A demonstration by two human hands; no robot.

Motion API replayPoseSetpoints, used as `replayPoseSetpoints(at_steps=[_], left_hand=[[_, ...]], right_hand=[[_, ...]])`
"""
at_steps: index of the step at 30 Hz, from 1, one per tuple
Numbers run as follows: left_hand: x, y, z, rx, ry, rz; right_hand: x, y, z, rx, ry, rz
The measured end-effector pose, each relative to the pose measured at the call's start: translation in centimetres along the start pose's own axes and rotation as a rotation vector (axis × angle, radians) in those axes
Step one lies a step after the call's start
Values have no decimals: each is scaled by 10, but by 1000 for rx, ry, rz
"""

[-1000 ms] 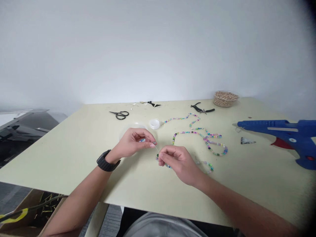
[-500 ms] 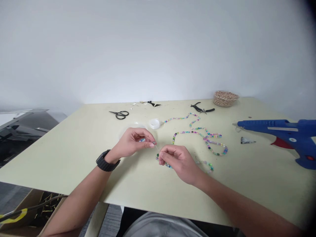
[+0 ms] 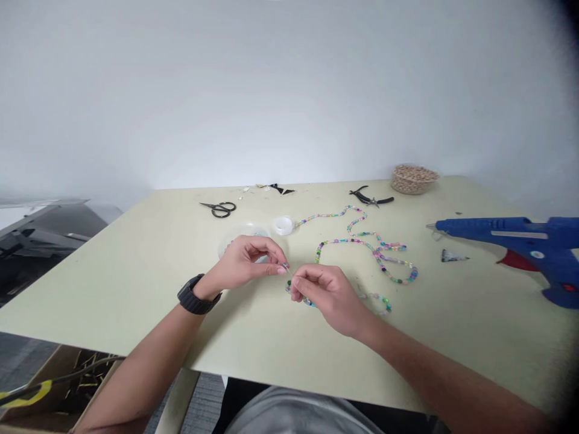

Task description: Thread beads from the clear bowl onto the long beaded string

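The left grip [image 3: 246, 263] has edged toward the right grip [image 3: 329, 296], baring less thread [image 3: 289, 272] between them, apparently sliding along it; left pinches a small bead [image 3: 286, 265], right the thread, mid-frame, beside the beaded strand [image 3: 351, 240]

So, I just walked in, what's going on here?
At a table, a person's left hand pinches what looks like a small bead. The right hand, close by, grips a thin thread between the two; whether the bead is on it is too small to tell. A long bead strand lies winding across the table, reaching a white spool. A clear dish sits partly hidden behind the left hand.
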State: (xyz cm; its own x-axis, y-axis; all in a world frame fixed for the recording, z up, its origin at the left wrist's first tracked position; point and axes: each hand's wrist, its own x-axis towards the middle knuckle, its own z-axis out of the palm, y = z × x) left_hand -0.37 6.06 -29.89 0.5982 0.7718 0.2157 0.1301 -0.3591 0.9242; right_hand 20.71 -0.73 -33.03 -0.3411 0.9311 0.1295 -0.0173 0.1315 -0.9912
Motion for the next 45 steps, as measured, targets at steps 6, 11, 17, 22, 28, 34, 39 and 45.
replayPoseSetpoints(at_steps=[6, 11, 17, 22, 28, 34, 39, 45], left_hand=[[0, -2, 2, -7, -39, -13], [-1, -6, 3, -65, -57, -54], [-1, -5, 4, -6, -44, -32], [-1, -3, 5, 6, -59, 17], [0, -1, 7, 188, -30, 140], [1, -1, -8, 295, 93, 67], [3, -7, -45, 719, 450, 26], [3, -19, -51, 782, 151, -190]], right_hand=[[-1, 0, 0, 1, -5, -5], [-2, 2, -1, 8, -33, 1], [-1, 3, 0, -3, -60, 33], [2, 8, 0, -32, -11, 34], [3, 6, -1, -121, -32, -7], [1, 4, -1, -172, 8, 29], [1, 5, -1, -157, 47, 21], [1, 7, 1, -150, 54, 41]])
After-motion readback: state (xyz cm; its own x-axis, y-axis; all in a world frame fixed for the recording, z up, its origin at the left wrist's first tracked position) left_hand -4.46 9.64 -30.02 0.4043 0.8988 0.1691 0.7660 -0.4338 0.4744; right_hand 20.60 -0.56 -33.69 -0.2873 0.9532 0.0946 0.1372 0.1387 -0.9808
